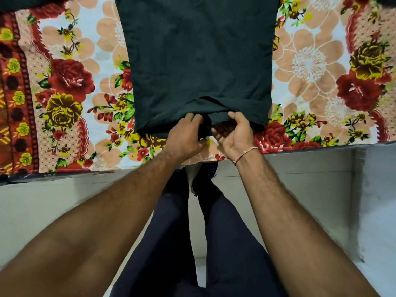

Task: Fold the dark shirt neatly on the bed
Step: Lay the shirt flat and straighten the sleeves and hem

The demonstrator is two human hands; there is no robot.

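The dark shirt (199, 58) lies flat on the flowered bedsheet (70, 82), running from the top of the view down to the near edge of the bed. Its near end is turned over into a narrow band. My left hand (186, 136) and my right hand (234, 132) sit side by side at the middle of that near end. Both hands have their fingers closed on the dark fabric there. A thread bracelet is on my right wrist.
The bed's near edge (321, 146) crosses the view just below my hands, with a grey side panel under it. My legs in dark trousers (171, 243) stand on a pale floor against the bed. Bare sheet shows left and right of the shirt.
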